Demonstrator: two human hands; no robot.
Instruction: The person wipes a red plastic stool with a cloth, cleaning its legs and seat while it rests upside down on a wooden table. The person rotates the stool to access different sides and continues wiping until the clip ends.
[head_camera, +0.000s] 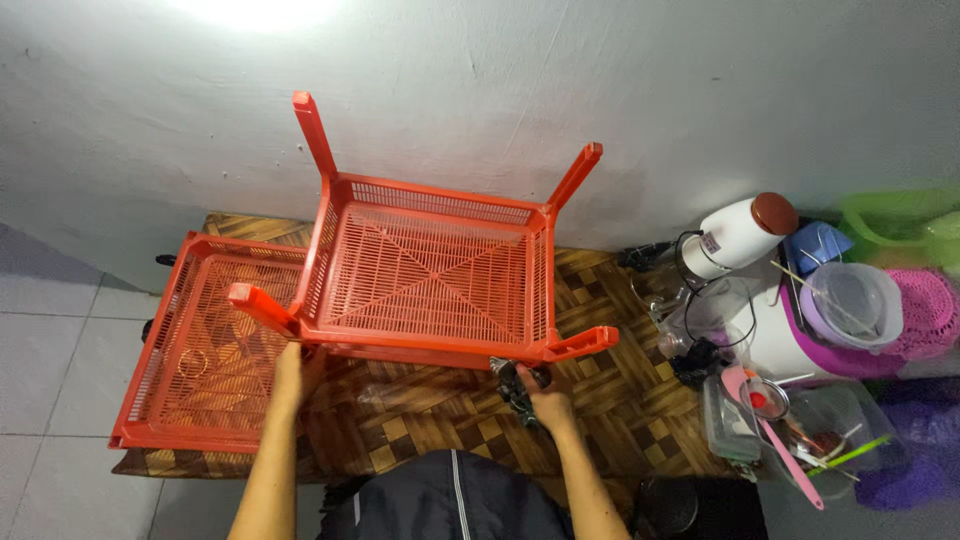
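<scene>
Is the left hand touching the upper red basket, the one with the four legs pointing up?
Touching. In the head view the left hand presses against the lower front edge of the legged red basket, with no gap visible between them.

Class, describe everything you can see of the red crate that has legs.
The red crate looks like moulded plastic, with a slatted lattice floor crossed by diagonal ribs and low vented walls. Four square legs stick out from its corners, so it appears upturned or tilted. It rests over a patterned wooden table against a grey wall, overlapping a second, flatter red tray. The left hand grips its near edge; the right hand holds a small dark object just below its near right corner.
</scene>
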